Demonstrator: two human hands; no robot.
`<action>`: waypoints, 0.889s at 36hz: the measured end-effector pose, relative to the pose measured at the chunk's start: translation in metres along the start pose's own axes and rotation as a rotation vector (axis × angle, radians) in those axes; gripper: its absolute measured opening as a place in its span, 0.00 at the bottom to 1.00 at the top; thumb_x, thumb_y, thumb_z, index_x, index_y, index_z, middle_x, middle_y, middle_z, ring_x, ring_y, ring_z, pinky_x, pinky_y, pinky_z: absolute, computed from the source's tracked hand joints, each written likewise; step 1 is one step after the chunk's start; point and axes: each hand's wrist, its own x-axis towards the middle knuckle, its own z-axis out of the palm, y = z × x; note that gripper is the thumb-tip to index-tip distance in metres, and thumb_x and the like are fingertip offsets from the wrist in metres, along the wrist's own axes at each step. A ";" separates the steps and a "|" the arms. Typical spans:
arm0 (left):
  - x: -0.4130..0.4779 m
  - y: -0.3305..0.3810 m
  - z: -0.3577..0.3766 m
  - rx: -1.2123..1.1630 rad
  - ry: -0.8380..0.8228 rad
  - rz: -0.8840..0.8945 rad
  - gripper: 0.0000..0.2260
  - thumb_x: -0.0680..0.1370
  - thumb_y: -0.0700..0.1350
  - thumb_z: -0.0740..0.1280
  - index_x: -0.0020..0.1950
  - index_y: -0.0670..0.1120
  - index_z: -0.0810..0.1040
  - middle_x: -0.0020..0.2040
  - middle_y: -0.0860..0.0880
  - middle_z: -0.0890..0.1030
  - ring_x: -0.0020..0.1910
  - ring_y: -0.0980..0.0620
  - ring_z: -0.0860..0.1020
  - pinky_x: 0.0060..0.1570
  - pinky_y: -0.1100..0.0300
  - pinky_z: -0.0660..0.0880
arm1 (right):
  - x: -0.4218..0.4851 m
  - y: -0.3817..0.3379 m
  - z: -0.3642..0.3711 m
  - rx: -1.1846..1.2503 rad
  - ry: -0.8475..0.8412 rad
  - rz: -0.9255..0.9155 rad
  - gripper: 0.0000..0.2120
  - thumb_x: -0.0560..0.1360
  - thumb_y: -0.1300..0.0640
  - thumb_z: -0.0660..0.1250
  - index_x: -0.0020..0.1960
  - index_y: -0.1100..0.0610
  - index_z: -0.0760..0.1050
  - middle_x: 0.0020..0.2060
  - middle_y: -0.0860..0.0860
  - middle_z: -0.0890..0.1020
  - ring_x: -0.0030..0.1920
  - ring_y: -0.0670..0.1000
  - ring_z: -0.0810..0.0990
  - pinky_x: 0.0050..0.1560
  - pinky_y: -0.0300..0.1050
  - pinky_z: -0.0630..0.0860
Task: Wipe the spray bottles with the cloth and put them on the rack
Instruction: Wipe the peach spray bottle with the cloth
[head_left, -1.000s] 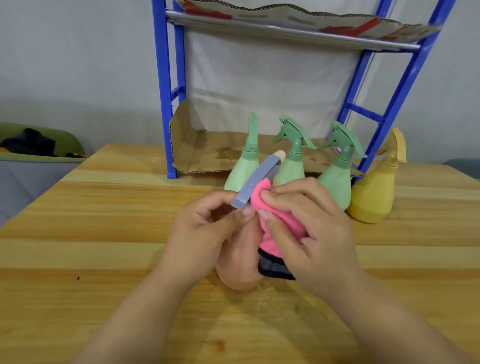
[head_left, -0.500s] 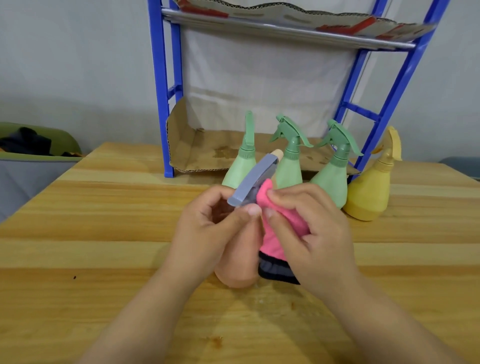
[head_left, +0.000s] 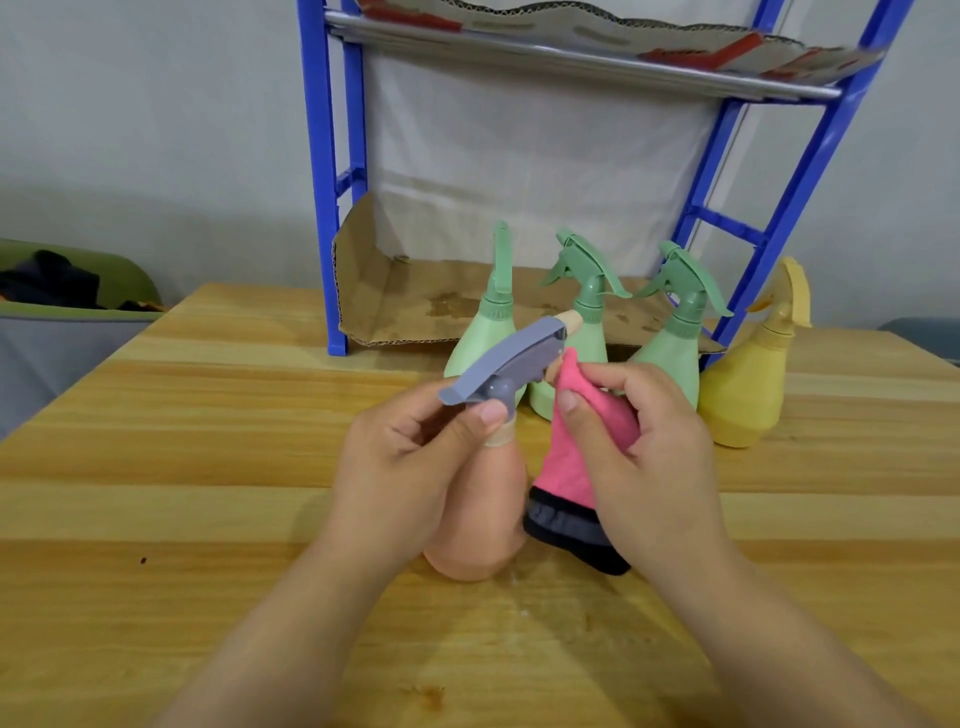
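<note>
Your left hand (head_left: 410, 467) grips the neck of the peach spray bottle (head_left: 483, 525), upright on the table (head_left: 208, 467). Your right hand (head_left: 644, 447) pinches the pink cloth (head_left: 569, 457) beside the grey trigger head (head_left: 498, 374). The wiping step appears to be in hand; next, press the cloth onto the head, then the body (the blue rack (head_left: 322, 208) stands behind).

In front of you lies a light wooden plank table (head_left: 156, 467), striped in paler and darker bands. Behind it stands a plain pale grey wall (head_left: 156, 130), softly and evenly lit. At your far left, a green-rimmed grey upholstered piece (head_left: 62, 353) holds a dark fabric bundle (head_left: 52, 275).
</note>
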 end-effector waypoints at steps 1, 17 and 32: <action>0.000 0.000 0.001 -0.005 0.008 -0.001 0.07 0.67 0.47 0.68 0.39 0.56 0.85 0.34 0.61 0.83 0.35 0.67 0.78 0.37 0.74 0.71 | 0.000 -0.002 -0.002 0.025 -0.008 -0.006 0.06 0.76 0.59 0.68 0.53 0.53 0.79 0.46 0.45 0.79 0.49 0.42 0.77 0.48 0.28 0.70; 0.000 -0.002 0.001 0.127 0.019 0.009 0.05 0.68 0.50 0.65 0.36 0.53 0.81 0.27 0.62 0.78 0.29 0.65 0.74 0.31 0.75 0.66 | -0.005 0.001 -0.018 0.191 -0.183 0.061 0.15 0.78 0.57 0.63 0.53 0.35 0.73 0.48 0.34 0.81 0.52 0.37 0.79 0.51 0.29 0.73; -0.003 0.000 0.002 0.145 0.070 0.045 0.05 0.69 0.50 0.66 0.40 0.51 0.80 0.26 0.62 0.77 0.27 0.65 0.73 0.31 0.75 0.67 | -0.024 -0.010 -0.027 0.266 -0.167 0.096 0.13 0.77 0.57 0.67 0.51 0.38 0.76 0.47 0.38 0.82 0.49 0.39 0.80 0.46 0.29 0.74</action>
